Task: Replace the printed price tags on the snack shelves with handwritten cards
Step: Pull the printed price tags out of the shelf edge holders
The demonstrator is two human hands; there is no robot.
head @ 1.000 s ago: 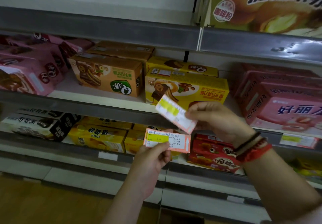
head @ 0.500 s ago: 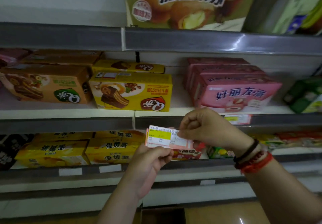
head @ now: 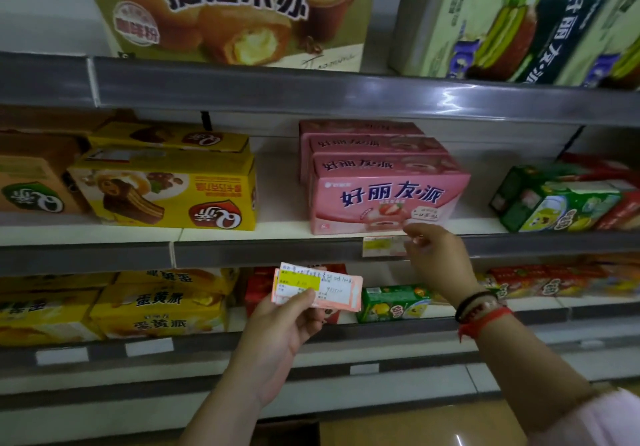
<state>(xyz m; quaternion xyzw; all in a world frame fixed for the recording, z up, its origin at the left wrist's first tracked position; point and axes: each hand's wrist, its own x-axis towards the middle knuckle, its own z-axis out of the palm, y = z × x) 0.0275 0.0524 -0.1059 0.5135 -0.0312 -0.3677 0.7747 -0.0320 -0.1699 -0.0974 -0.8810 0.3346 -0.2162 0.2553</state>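
Observation:
My left hand holds a small stack of pink-edged handwritten cards with a yellow patch, thumb on top, in front of the lower shelf. My right hand, with bracelets at the wrist, is up at the grey shelf rail. Its curled thumb and fingertips pinch the right end of a printed price tag seated in the rail. The tag sits just below a pink strawberry pie box. The tag is blurred.
Yellow cake boxes stand left of the pink boxes, green and red boxes to the right. Large cartons fill the top shelf. White blank tags sit in the lower left rail. A green box stands under my right wrist.
My view swung right along the shelves. My right hand let go of the cards, left them in my left hand and rose to the printed tag under the pink box.

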